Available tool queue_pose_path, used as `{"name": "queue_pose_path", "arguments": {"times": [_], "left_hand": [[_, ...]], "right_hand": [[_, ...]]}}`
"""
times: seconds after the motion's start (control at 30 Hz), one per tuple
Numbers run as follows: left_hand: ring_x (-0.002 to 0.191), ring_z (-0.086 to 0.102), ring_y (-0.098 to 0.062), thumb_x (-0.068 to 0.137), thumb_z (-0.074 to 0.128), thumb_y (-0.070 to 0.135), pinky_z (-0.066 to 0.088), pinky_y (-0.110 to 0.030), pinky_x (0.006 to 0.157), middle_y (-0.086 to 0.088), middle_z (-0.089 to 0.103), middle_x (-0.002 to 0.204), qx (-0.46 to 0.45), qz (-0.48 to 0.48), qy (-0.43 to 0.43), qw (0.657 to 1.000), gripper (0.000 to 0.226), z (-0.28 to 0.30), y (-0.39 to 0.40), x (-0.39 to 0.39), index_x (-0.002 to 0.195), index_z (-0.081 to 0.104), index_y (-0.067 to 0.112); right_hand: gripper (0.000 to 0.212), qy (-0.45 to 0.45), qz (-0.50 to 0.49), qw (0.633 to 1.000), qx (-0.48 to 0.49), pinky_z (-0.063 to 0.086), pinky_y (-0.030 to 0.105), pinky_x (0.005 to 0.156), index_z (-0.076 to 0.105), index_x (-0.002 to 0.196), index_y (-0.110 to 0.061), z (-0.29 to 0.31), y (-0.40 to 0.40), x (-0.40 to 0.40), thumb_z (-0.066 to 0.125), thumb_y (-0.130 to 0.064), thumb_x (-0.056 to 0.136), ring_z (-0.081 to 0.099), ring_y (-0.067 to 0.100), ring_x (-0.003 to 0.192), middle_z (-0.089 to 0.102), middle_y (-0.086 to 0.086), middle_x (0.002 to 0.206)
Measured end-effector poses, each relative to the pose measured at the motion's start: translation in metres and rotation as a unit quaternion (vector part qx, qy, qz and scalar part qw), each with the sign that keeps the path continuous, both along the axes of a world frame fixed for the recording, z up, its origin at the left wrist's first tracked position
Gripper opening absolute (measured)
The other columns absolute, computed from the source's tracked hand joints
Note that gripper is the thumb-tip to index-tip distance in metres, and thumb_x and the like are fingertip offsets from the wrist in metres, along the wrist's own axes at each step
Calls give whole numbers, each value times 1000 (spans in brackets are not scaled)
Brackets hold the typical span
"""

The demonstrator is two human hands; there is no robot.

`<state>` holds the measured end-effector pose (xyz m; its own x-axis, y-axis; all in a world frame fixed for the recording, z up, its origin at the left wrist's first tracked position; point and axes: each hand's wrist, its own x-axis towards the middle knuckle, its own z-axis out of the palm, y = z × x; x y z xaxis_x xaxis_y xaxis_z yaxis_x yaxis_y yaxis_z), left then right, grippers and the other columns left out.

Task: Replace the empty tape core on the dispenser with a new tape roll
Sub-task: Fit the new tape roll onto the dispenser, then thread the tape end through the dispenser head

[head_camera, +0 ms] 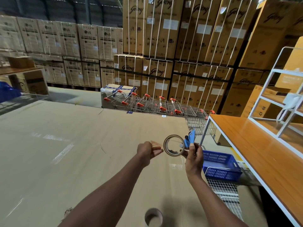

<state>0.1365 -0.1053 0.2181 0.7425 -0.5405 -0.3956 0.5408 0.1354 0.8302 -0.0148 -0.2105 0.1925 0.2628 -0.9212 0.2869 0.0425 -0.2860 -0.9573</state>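
Head view, single frame. The right hand [194, 158] holds a small blue plastic tape dispenser [190, 139] raised above a large brown corrugated cardboard-covered counter [65, 153], its fingers [191, 149] wrapped round the lower body of the tool. A thin ring of clear tape on a brown core [174, 145] sits at the dispenser's 9 o'clock, apparently mounted on its hub. Whether this is the new roll or the nearly spent one cannot be told; the ring looks thin.

The left hand [148, 151] lies at the ring's 9 o'clock, just beside it. Its fingers [156, 149] are pressed together, seemingly pinching something pale at their tips, likely the free tape end being drawn off; motion blur prevents confirmation.

A bare brown cardboard core [153, 217] rests on the counter at 6 o'clock of the hands, near the frame's lower edge, well apart from the dispenser. Judgement: this is probably the discarded empty core, set down out of the way so both hands are free.

Judgement: the tool is held aloft and steady so the opposite hand can pull against it. Next step probably threading tape toward the cutter.

A blue perforated plastic crate [221, 166] stands at 3 o'clock, below an orange-topped white-framed table [262, 153].
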Motion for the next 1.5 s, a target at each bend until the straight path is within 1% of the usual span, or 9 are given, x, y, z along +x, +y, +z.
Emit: {"name": "queue_pose_path", "arguments": {"times": [0.2,0.37,0.47,0.53,0.67,0.77,1.13,1.33,1.5], "left_hand": [[57,71,-30,99,40,-4,61,-31,49,-26,70,77,60,-21,-117,991,23,37,-10,18,91,61,-10],[73,78,-34,102,53,10,67,-46,71,-26,75,90,157,-118,-334,922,23,50,-25,14,93,65,-8],[74,78,-33,103,53,14,66,-47,74,-24,75,90,168,-139,-389,895,22,53,-31,4,93,64,-2],[75,78,-31,103,54,13,66,-45,74,-22,75,87,173,-126,-394,894,21,52,-31,3,90,64,1],[74,78,-31,100,57,6,67,-41,72,-21,75,85,181,-119,-378,900,20,49,-26,10,85,68,-2],[72,78,-33,98,56,2,67,-41,71,-23,75,83,193,-109,-357,908,21,44,-22,18,83,68,-3],[65,77,-33,94,54,-2,67,-39,67,-23,75,74,193,-80,-316,926,26,29,-12,23,79,74,-9],[62,77,-34,88,51,-5,67,-45,70,-23,74,70,184,-61,-304,933,24,24,-8,25,78,73,-11],[62,76,-34,88,51,-7,67,-43,68,-24,74,73,188,-48,-274,942,22,19,4,36,86,71,-14]], "right_hand": [[39,40,63,997,-10,61,48,87,55,115,-38,-18,1,-4,45,-69,93,75,16,96,72,-4,109],[44,83,103,990,-44,62,42,77,55,112,-37,-25,12,-7,59,-71,86,73,13,88,73,-7,101],[40,104,104,987,-59,58,27,70,52,114,-36,-27,15,-4,68,-61,87,72,12,88,73,-4,104],[34,109,102,987,-54,58,29,70,53,113,-37,-27,13,-3,72,-51,89,72,11,86,74,-3,101],[44,104,109,988,-41,61,44,78,55,113,-39,-29,6,-8,70,-65,80,72,11,89,75,-7,100],[38,98,99,990,-33,60,48,80,57,110,-40,-29,2,-11,75,-58,82,73,12,86,75,-12,94],[36,98,81,991,-46,61,45,83,60,109,-36,-21,-4,-13,81,-45,81,70,11,93,70,-14,95],[36,86,81,992,-34,60,31,77,61,112,-30,-17,-5,-18,82,-38,83,70,8,96,71,-13,102],[38,60,74,995,3,63,45,83,63,113,-28,-23,-15,-31,83,-41,83,76,16,91,76,-2,103]]}}
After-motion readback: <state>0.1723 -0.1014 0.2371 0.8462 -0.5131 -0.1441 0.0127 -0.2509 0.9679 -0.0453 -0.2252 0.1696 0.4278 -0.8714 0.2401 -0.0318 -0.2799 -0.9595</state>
